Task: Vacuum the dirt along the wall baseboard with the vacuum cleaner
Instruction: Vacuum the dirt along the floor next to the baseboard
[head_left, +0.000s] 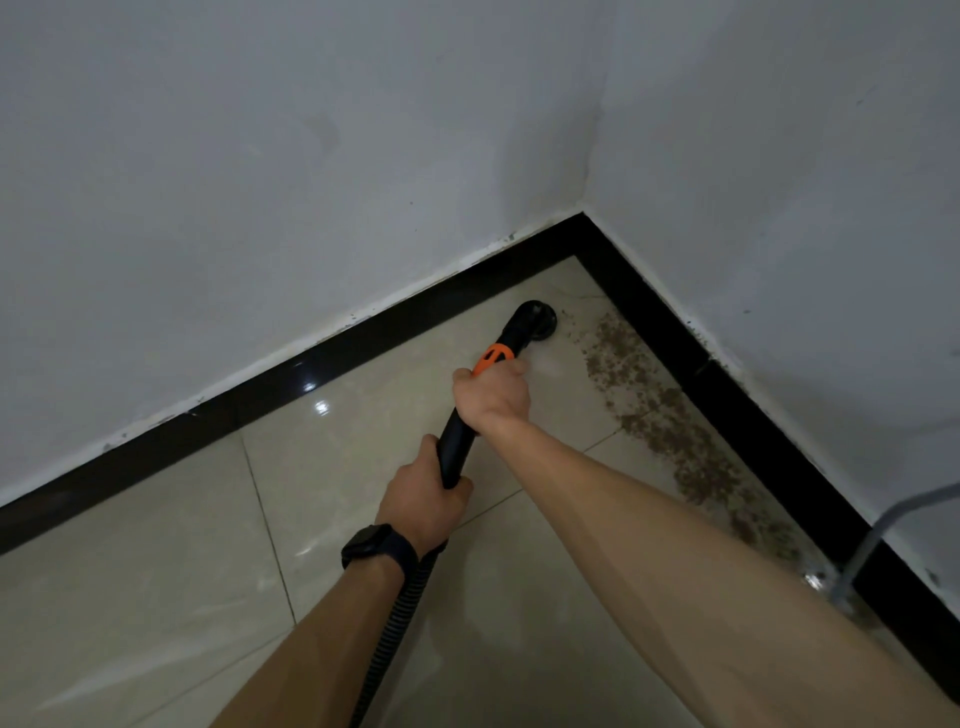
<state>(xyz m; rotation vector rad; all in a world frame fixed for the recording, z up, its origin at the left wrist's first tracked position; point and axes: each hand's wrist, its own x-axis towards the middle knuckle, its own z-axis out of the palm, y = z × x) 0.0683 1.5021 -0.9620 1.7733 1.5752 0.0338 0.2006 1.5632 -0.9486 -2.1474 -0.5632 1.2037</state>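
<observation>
Left hand (423, 499) and right hand (493, 392) grip the wand (457, 444), nozzle (537, 322) beside dirt (665, 415).

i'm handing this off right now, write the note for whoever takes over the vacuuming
Left hand grips the lower end of the black vacuum wand, by the ribbed black hose; right hand grips it just under the orange collar.
Round black nozzle rests on the beige tiled floor near the corner, at the far end of the brown dirt band.
Done: nothing plainly cleared. Left: the whole band along the right-hand black baseboard, back to the grey cable.
</observation>
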